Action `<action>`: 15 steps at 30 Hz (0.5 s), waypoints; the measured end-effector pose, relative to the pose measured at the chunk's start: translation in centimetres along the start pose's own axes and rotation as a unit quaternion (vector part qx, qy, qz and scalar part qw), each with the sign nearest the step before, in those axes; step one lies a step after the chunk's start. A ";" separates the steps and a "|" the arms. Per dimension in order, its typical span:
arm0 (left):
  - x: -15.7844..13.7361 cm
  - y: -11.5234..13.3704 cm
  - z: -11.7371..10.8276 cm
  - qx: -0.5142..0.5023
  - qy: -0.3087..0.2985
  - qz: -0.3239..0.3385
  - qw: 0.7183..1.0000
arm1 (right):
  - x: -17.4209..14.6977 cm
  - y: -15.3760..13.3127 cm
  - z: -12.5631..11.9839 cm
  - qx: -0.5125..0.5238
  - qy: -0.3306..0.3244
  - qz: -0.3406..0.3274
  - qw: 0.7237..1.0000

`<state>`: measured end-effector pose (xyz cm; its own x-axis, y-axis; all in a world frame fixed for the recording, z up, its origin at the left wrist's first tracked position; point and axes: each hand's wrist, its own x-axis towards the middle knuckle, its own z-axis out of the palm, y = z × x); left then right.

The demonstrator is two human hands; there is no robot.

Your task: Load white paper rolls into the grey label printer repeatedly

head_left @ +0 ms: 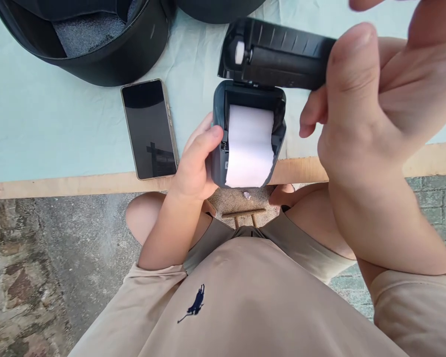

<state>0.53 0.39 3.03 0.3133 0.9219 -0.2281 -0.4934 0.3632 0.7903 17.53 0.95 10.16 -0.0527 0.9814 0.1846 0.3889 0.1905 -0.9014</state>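
A small black receipt printer (218,163) is held in my left hand (198,163) near the table's front edge. My left thumb lies along its side, with the other fingers mostly hidden behind it. The printer's cover (282,54) stands lifted, showing a white roller knob at its left end. White paper (250,144) lies in the open bay, its torn end reaching the printer's near side. Close to the camera, my right hand (371,89) grips the cover's right end, thumb in front; part of its fingers is out of frame or hidden.
A smartphone (150,131) with a dark screen lies on the table (52,129), left of my left hand. Behind it stands an open black zip case (134,54) with grey foam, beside another black rounded object (219,7). A paper scrap (247,196) shows below the table edge.
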 end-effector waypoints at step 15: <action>0.2 -1.0 -0.1 -0.031 -0.044 0.030 0.998 | -0.2 0.6 1.3 -0.470 -0.162 -0.057 0.866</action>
<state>1.02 0.25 2.19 0.3498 0.9280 -0.1284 -0.5619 0.3175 0.7638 16.58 0.92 9.04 -0.3370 0.9415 -0.0057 0.9325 0.3329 -0.1403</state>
